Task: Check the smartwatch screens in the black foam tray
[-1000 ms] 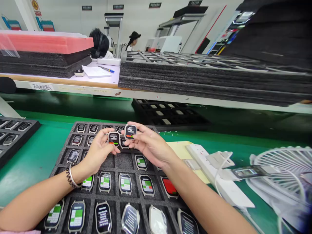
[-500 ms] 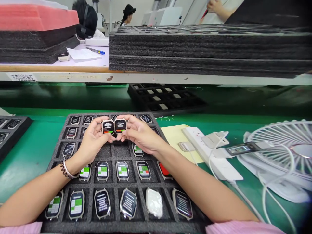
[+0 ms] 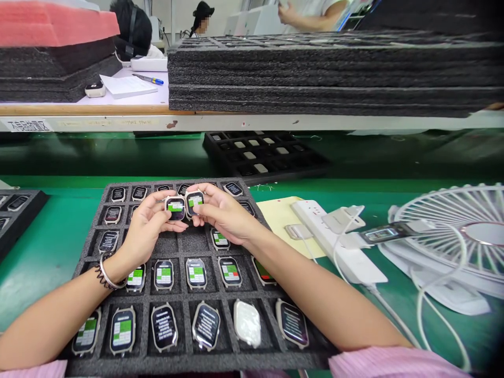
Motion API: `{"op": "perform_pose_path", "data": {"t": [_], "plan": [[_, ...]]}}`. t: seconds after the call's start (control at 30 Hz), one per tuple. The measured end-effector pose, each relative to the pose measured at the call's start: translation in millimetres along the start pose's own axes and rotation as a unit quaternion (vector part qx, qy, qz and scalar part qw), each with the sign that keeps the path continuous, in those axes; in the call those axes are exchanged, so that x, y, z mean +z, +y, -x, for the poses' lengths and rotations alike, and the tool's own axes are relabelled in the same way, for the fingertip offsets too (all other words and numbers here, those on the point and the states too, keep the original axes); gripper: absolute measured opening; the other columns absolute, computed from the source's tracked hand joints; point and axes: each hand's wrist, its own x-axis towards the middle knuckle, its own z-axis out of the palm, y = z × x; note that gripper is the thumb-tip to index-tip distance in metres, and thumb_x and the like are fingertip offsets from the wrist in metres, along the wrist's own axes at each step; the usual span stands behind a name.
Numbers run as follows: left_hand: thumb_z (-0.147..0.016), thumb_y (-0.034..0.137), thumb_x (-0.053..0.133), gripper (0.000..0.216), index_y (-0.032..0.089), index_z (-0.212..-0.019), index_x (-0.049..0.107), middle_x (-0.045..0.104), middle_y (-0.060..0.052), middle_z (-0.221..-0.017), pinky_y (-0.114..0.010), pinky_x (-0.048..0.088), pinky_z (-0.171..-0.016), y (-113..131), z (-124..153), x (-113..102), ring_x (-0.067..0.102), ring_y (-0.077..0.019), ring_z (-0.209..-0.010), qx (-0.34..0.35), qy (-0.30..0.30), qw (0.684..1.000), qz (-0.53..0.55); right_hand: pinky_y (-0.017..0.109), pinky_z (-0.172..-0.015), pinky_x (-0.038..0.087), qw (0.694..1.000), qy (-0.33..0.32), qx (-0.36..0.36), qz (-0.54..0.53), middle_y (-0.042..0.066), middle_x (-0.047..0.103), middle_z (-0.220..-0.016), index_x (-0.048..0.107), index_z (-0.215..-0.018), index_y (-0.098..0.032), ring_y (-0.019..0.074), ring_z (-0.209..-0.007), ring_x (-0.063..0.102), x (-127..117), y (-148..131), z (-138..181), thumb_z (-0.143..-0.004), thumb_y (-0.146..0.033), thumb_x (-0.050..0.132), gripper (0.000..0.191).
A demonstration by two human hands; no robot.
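My left hand (image 3: pixel 151 218) is closed on a smartwatch body (image 3: pixel 174 209) without a strap, its screen lit with green and white blocks. In my right hand (image 3: pixel 218 210) is a second smartwatch body (image 3: pixel 195 199), showing a similar green and white screen, with the thumb on its glass. The two watches are side by side above a black foam tray (image 3: pixel 162 244). Several more watches lie in the tray's compartments, such as one with a green grid (image 3: pixel 164 275) and one with white text (image 3: pixel 164 326). A pale, shiny watch (image 3: pixel 247 323) shows no lit screen.
To the right are a white power strip (image 3: pixel 338 241) with cables and a white fan (image 3: pixel 452 236). Another foam tray (image 3: pixel 23 223) is at the left. A shelf (image 3: pixel 244 122) with stacked foam trays (image 3: pixel 315 79) crosses the back. Other people are beyond it.
The screens of both held watches have changed from text with a red and green strip to green and white blocks. The right watch has tilted slightly.
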Motion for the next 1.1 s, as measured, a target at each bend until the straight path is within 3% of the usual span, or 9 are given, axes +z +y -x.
{"op": "perform_pose_path", "data": {"t": [0.5,0.9,1.1], "plan": [[-0.076,0.022,0.069,0.040,0.016,-0.114,0.057,0.072,0.001,-0.084,-0.025,0.064,-0.063,0.7,1.6,1.7,0.074,-0.0172,-0.064,-0.001,-0.005,1.000,-0.025,0.022,-0.050,0.042,1.000,0.009,-0.002,0.025,-0.003,0.062,-0.083,0.058,-0.105,-0.020,0.0093,-0.054,0.057,-0.1,2.6,-0.2,-0.072,-0.025,0.079,0.039],[-0.073,0.024,0.069,0.041,0.017,-0.111,0.059,0.071,-0.001,-0.087,-0.029,0.063,-0.064,-0.7,-1.0,0.4,0.074,-0.0177,-0.063,-0.007,0.003,1.000,-0.019,0.023,-0.053,0.043,1.000,0.013,0.000,0.024,-0.003,0.063,-0.082,0.058,-0.105,-0.020,0.0106,-0.056,0.058,0.4,1.8,-0.3,-0.069,-0.020,0.073,0.039],[-0.072,0.025,0.071,0.040,0.017,-0.109,0.059,0.070,0.000,-0.086,-0.027,0.059,-0.064,-3.8,-3.0,-1.2,0.072,-0.0160,-0.063,-0.017,0.001,1.000,-0.008,0.021,-0.056,0.043,1.000,0.020,-0.001,0.009,-0.004,0.062,-0.079,0.058,-0.106,-0.020,0.0098,-0.057,0.058,-1.2,4.0,-4.8,-0.070,-0.024,0.078,0.041]]}}
